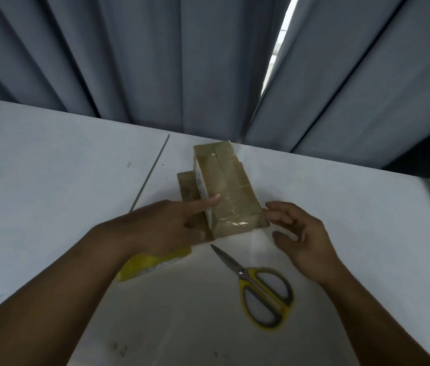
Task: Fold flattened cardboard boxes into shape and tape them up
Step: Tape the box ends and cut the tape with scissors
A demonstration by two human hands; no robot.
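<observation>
**Inspector:** Location of the box (228, 180)?

**Assessor:** It is found standing on the table (63, 180), mid-frame, near the far edge. Its top is closed and covered with glossy clear tape (232, 210). A flat card (186, 187) is seen under its left side.

**Inspector:** Left hand (171, 223)?

**Assessor:** The index finger (206, 203) is laid straight against the box's left upper edge. The thumb is set at the near left corner. Nothing is clasped.

**Inspector:** Right hand (299, 233)?

**Assessor:** It is held loose with the fingers gently curved, and nothing is held. The fingertips are just beside the box's near right corner. Contact cannot be confirmed.

**Inspector:** Other items?

**Assessor:** Closed yellow-handled scissors (260, 289) are noted on the table before the box. A yellow pack (153, 265) is partly hidden under the left wrist. A grey curtain (155, 62) hangs behind.
</observation>
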